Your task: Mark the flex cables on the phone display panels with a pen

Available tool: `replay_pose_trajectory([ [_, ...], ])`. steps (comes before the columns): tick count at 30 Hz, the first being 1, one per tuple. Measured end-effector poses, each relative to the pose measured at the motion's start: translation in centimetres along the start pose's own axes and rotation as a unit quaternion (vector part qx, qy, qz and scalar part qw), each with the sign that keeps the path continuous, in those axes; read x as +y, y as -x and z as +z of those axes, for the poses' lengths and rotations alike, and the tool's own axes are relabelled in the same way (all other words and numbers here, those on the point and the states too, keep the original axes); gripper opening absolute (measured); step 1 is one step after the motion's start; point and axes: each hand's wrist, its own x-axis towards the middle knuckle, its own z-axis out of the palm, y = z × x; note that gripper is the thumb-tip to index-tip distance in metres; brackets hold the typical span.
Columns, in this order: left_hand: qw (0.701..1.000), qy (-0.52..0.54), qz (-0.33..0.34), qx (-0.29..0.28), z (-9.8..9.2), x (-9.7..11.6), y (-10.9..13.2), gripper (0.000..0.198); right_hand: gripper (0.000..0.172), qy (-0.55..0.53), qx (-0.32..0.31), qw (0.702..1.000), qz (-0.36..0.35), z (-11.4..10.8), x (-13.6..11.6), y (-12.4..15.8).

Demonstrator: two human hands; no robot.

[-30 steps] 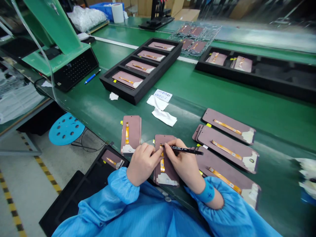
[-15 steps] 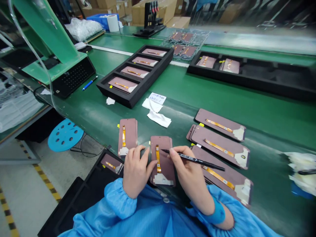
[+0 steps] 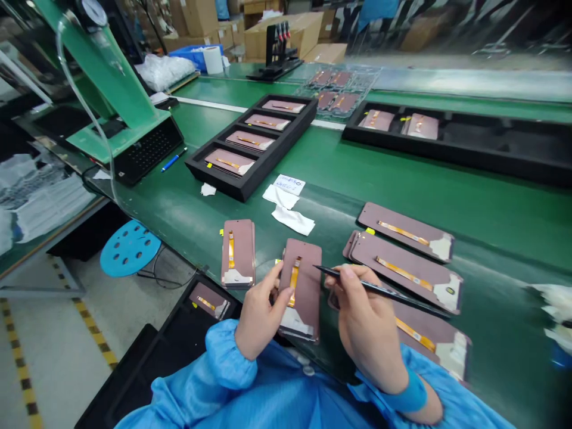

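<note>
My left hand [image 3: 260,314] grips the left edge of a mauve phone panel [image 3: 305,286] with an orange flex strip, which is tilted up off the green belt [image 3: 357,173]. My right hand [image 3: 364,325] is closed on a black pen [image 3: 384,291], its tip just right of the panel's upper part and clear of it. Another panel stack [image 3: 238,253] lies to the left. Three more panels [image 3: 404,256] lie to the right, one partly under my right hand.
A black tray [image 3: 254,140] holds several panels at the middle back; a long black tray [image 3: 469,140] sits at the right back. White paper slips [image 3: 288,205] lie on the belt. A green machine [image 3: 116,101] and blue pen [image 3: 174,159] stand left. A black tray [image 3: 196,316] sits below the belt edge.
The pen tip has come off the flex strip and moved to the right. My left hand has lifted and tilted the panel up from the belt.
</note>
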Motion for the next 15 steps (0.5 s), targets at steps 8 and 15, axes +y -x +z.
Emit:
replay_pose_trajectory([
  [8,0.982,0.044,-0.052,0.175,-6.3,-2.7,-3.0,0.058,0.023,0.101,-0.080,0.987,-0.092,-0.1,-0.7,-0.1],
  [15,0.906,-0.337,0.075,0.244,-7.2,-3.5,-3.7,0.032,0.017,0.164,-0.148,0.973,-0.068,0.8,1.4,-0.8],
])
